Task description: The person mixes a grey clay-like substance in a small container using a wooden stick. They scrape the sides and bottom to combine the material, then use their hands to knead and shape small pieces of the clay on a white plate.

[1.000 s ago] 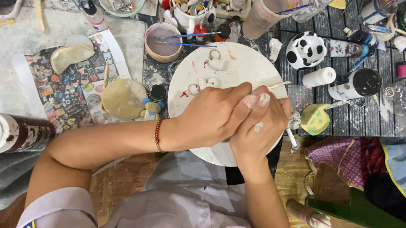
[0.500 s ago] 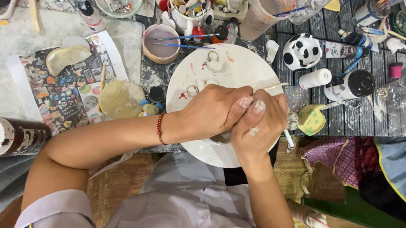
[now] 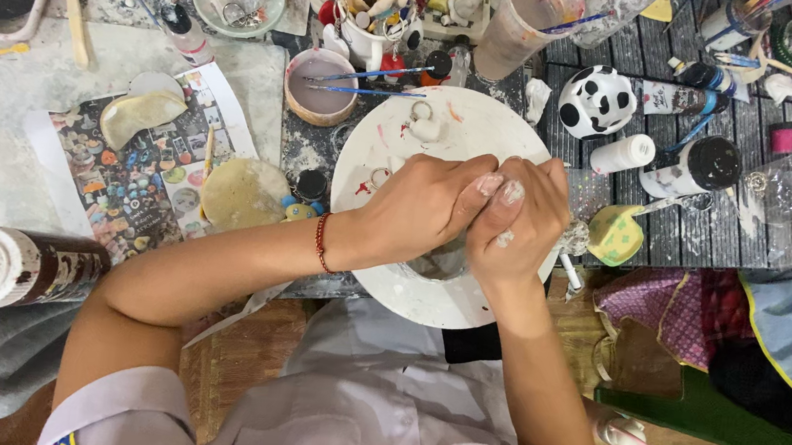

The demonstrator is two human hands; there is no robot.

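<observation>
The left hand [image 3: 422,206] and the right hand [image 3: 514,220] are pressing together at the centre of the frame, over the round white plate smeared with paint [image 3: 445,130]. Both sets of fingers are curling tightly inward around something held between the palms. That thing is almost wholly hidden: only a small pale, greyish lump [image 3: 573,237] is showing at the right edge of the right hand, with a short white stick [image 3: 570,270] sticking out below it. Whether lump and stick are one piece cannot be told. The shadowed gap under the hands, just above the plate, is also too dark to make out.

Against the frame of a second ago, the hands are sitting a little higher on the plate and the right fingers are closing more fully over the left; the surrounding things are lying as before.

The lump is lying against the outer side of the right hand, touching it, over the plate's right rim. Just beside it, towards the right of the frame, a yellow sponge-like piece with green dots [image 3: 616,234] is resting on the dark wooden planks [image 3: 769,222]. A red bead bracelet [image 3: 320,242] is circling the left wrist. At the lower left edge a brown and white bottle [image 3: 9,265] is lying on its side, partly cut off.
</observation>
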